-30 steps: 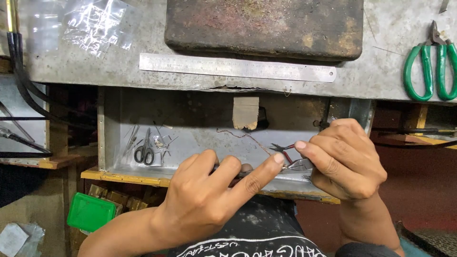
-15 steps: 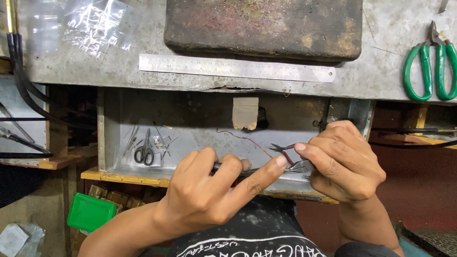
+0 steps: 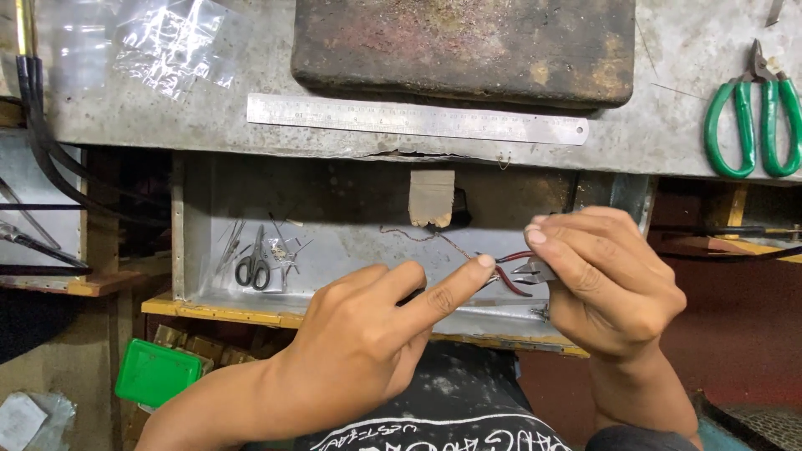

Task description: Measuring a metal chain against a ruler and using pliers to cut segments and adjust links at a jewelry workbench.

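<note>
My left hand (image 3: 368, 334) is over the open metal drawer (image 3: 334, 242), index finger stretched to the right, its tip touching a thin wire or chain (image 3: 434, 236) and the pliers' handles. My right hand (image 3: 606, 280) grips small red-handled pliers (image 3: 520, 271) with their jaws near the fingertips. The thin wire runs up and left from the pliers toward the drawer's back. Whether my left hand pinches the wire I cannot tell; the thumb is hidden.
A steel ruler (image 3: 418, 119) and a rusty dark block (image 3: 464, 46) lie on the metal bench top. Green-handled shears (image 3: 752, 113) hang at right. Small scissors (image 3: 253, 266) lie in the drawer's left. A green box (image 3: 159, 372) sits below left.
Both hands stay almost in place. My left index finger has straightened a little toward the pliers, and the wire has shifted slightly.
</note>
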